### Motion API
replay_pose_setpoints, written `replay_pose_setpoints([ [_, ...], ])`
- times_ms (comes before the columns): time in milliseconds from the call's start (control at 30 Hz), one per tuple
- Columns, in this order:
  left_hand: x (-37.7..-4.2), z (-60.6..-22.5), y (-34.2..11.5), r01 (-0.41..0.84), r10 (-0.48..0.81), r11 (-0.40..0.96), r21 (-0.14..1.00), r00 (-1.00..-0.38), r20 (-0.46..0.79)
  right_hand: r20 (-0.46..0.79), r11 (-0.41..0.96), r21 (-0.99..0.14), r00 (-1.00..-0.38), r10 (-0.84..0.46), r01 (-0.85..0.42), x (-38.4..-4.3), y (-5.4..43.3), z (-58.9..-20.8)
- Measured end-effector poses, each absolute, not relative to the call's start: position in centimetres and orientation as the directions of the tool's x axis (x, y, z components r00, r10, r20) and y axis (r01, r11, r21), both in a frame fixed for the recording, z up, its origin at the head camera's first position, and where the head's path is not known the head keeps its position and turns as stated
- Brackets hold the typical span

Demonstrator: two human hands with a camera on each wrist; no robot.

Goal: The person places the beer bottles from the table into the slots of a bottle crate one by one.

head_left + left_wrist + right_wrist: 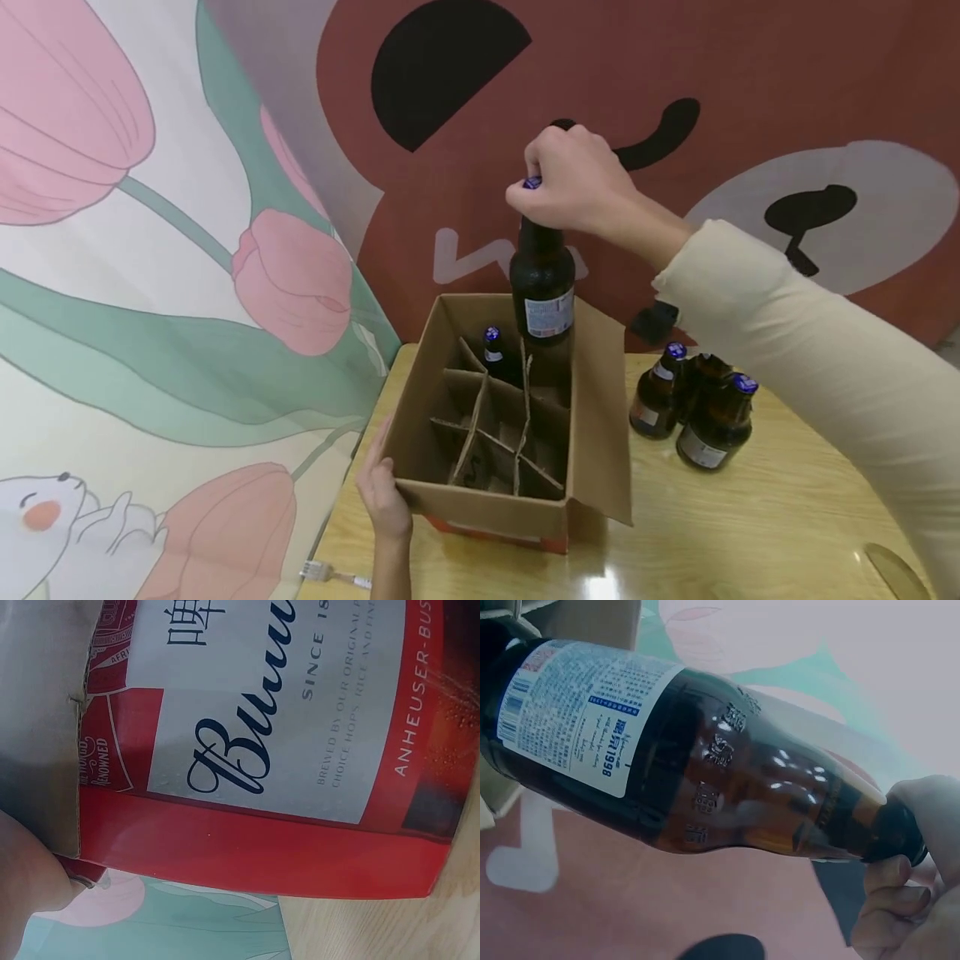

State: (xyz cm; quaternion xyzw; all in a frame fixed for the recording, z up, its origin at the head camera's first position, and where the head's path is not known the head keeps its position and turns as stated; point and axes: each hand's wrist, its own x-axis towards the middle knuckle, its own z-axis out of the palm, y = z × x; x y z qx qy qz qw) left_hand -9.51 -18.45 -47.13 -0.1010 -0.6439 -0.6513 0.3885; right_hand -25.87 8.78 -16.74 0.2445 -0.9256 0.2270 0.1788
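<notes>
**Right sleeve (pixel 780 312) closest, bottle (pixel 542 275) upright at far-right cell (pixel 552 390) of cardboard box (pixel 487 505)**

Sleeve cuts in from the right. Right hand (pixel 581 179) pinches the bottle at the cap and neck, thumb and curled fingers round the top. Left hand (pixel 386 500) grips the box at its near-left corner, diagonally across from that cell.

Key relation: bottle hangs straight below the right hand, long axis near vertical, neck up, base lined up with the cell. Right hand is clearly the nearer one. Can't tell if the base is below the rim.

Second bottle (pixel 492 354) stands inside, one cell left, same far row; a divider (pixel 527 392) separates the two. Side flap (pixel 603 417) hangs out to the right. Past it, three more bottles (pixel 686 400) stand on the table (pixel 678 521). Printed backdrop (pixel 480 183) behind.
</notes>
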Motion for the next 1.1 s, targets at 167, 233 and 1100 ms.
replay_pose_setpoints([
  [167,-9.4,-47.0,-17.9,0.647,-0.370,0.122,0.752,-0.673,0.640,0.382,0.782,-0.342,-0.837,-0.391,-0.521,-26.7,8.2,-18.3],
  [233,-9.3,-47.0,-17.7,0.635,-0.367,0.120,0.763,-0.685,0.629,0.362,0.789,-0.329,-0.841,-0.402,-0.519,-26.9,8.2,-19.4],
  [1100,-8.8,-47.1,-17.4,0.529,-0.357,0.128,0.839,-0.764,0.537,0.184,0.811,-0.337,-0.878,-0.442,-0.479,-27.9,9.1,-29.7],
])
